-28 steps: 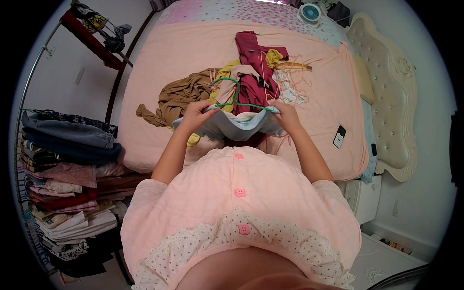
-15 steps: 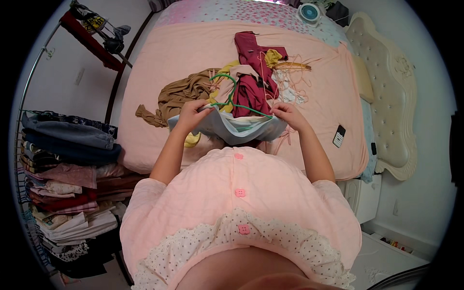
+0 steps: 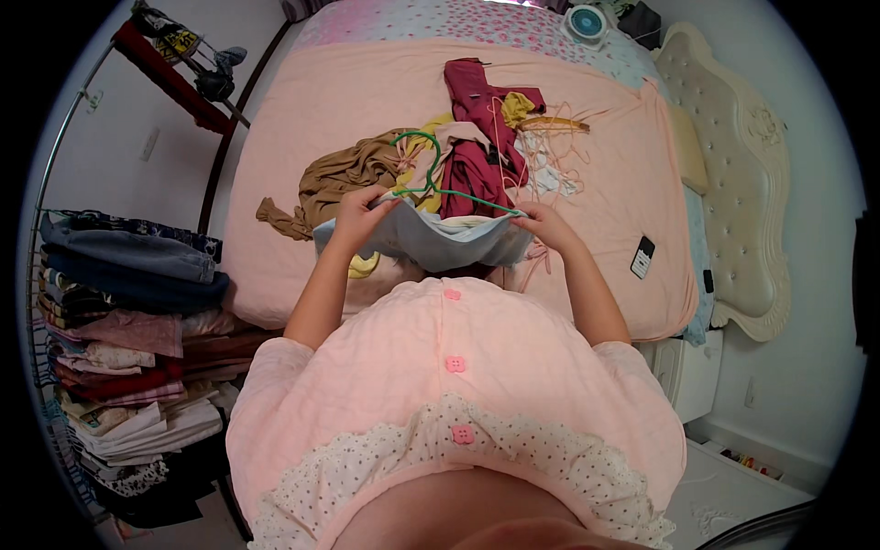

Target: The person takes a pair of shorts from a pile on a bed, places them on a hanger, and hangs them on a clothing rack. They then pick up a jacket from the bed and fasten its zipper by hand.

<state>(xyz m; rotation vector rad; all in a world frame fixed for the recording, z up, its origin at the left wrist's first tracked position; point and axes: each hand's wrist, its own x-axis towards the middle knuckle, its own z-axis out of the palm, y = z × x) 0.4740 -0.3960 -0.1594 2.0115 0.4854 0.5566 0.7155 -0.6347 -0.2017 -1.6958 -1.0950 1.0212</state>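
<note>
Both my hands were busy with one pale blue garment [image 3: 449, 245], held up by its edge in front of me over the near part of the bed [image 3: 293, 101]. My left hand [image 3: 362, 218] pinched that edge at one end of a single green hanger [image 3: 467, 195], and my right hand [image 3: 544, 226] pinched it at the other end. The hanger's one hook stood up between them; the garment's lower part was hidden behind its own front.

Beyond lay a heap: one brown garment [image 3: 344, 174], one maroon garment [image 3: 475, 101], and yellow cloth [image 3: 517, 108] showing in several spots, so I could not tell how many pieces. A tangle of thin peach-coloured loops [image 3: 573, 154] beside it was past counting and partly covered some white cloth [image 3: 545, 170].

One phone [image 3: 643, 258] lay apart on my right, and one fan [image 3: 586, 25] stood at the far end. On my left, stacked clothes [image 3: 137, 252] overlapped too closely to count, and the view's dark rim cut off their rack [image 3: 60, 142]. Low on my right, one narrow compartment [image 3: 779, 478] held small multicoloured items [image 3: 750, 464], too tiny to identify.
</note>
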